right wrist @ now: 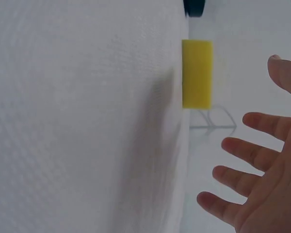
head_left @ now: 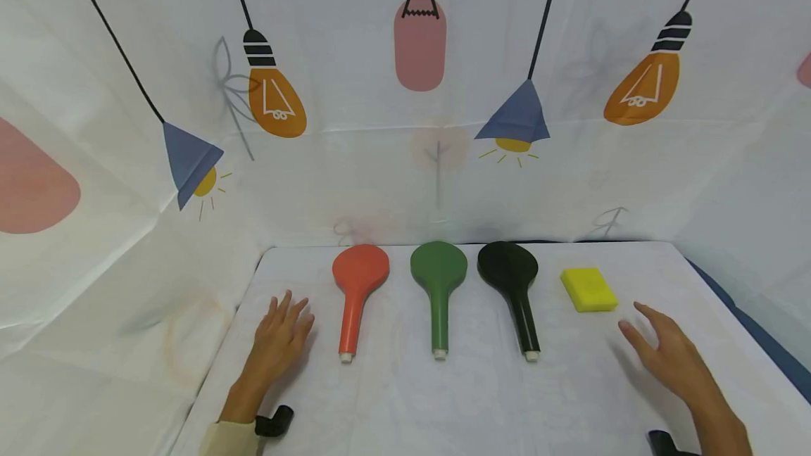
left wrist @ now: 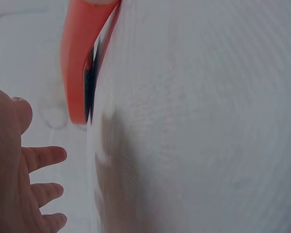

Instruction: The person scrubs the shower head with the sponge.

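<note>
Three paddle-shaped things with round heads and white-tipped handles lie in a row: a red one [head_left: 360,273], a green one [head_left: 438,266] and a black one [head_left: 508,267]. A yellow block [head_left: 588,290] lies right of the black one. My left hand [head_left: 279,340] hovers left of the red paddle-shaped thing, fingers spread, holding nothing. Close to the yellow block's lower right, my right hand [head_left: 671,357] is held with fingers extended and nothing in it. The left wrist view shows a dark underside on the red paddle-shaped thing [left wrist: 77,63]. The yellow block [right wrist: 197,74] stands beyond my right fingers in the right wrist view.
A white cloth covers the table [head_left: 405,407]. Behind and at the left hangs a pale curtain [head_left: 355,181] printed with lamps and bulbs, meeting the table's back edge. Dark blue material [head_left: 760,329] shows past the right edge. Dark straps [head_left: 274,421] sit at both wrists.
</note>
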Demonstrator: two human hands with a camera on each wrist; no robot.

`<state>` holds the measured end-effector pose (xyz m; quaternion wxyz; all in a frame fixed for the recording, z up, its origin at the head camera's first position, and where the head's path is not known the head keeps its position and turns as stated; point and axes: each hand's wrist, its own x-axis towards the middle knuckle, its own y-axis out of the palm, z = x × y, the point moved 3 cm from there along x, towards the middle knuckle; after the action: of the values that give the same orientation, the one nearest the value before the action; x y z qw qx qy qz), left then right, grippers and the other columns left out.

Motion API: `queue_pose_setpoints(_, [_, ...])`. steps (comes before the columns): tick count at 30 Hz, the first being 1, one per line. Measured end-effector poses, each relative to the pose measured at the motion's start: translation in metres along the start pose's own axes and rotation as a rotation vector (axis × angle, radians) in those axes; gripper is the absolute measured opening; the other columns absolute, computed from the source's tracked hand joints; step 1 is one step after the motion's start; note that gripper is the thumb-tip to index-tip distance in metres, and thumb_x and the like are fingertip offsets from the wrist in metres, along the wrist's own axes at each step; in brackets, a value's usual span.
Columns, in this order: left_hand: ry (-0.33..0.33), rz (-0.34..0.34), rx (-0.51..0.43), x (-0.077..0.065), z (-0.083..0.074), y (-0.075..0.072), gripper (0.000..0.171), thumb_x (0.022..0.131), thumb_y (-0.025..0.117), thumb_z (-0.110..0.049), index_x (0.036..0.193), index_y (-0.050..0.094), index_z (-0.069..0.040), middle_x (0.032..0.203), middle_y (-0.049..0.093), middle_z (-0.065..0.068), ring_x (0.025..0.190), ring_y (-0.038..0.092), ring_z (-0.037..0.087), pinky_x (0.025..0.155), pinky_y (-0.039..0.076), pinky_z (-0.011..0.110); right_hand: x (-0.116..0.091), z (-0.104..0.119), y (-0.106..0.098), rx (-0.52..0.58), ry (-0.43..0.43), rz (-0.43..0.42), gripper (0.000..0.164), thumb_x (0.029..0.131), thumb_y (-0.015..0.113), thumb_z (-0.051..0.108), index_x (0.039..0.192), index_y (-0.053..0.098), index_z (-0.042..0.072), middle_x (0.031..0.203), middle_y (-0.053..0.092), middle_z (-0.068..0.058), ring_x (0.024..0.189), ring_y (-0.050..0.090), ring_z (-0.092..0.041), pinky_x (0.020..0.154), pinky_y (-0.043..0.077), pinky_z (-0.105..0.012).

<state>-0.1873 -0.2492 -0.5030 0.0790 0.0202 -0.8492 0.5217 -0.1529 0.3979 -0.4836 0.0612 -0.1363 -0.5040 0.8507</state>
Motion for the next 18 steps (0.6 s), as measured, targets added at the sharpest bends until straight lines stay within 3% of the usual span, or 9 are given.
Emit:
queue_pose_setpoints(10, [0.020,0.011,-0.007,0.000,-0.006,0.000,0.051,0.106,0.043,-0.039,0.143,0.051,-0.003,0.158,0.029,0.029,0.147,0.017,0.055,0.114,0.020,0.072,-0.003,0.000,0.001,0.003,-0.017,-0.046,0.085,0.101,0.040,0.060,0.152,0.024,-0.006,0.149,0.021,-0.043,0.135,0.022,-0.063,0.099,0.031,-0.078])
queue_pose_setpoints(18, [-0.037,0.098,-0.086,0.006,-0.012,0.004,0.056,0.106,0.043,-0.043,0.144,0.049,-0.003,0.159,0.031,0.026,0.148,0.021,0.049,0.115,0.023,0.069,0.000,0.018,-0.002,0.008,-0.134,-0.119,0.072,0.103,0.048,0.045,0.149,0.031,-0.008,0.144,0.030,-0.043,0.131,0.030,-0.062,0.096,0.036,-0.076])
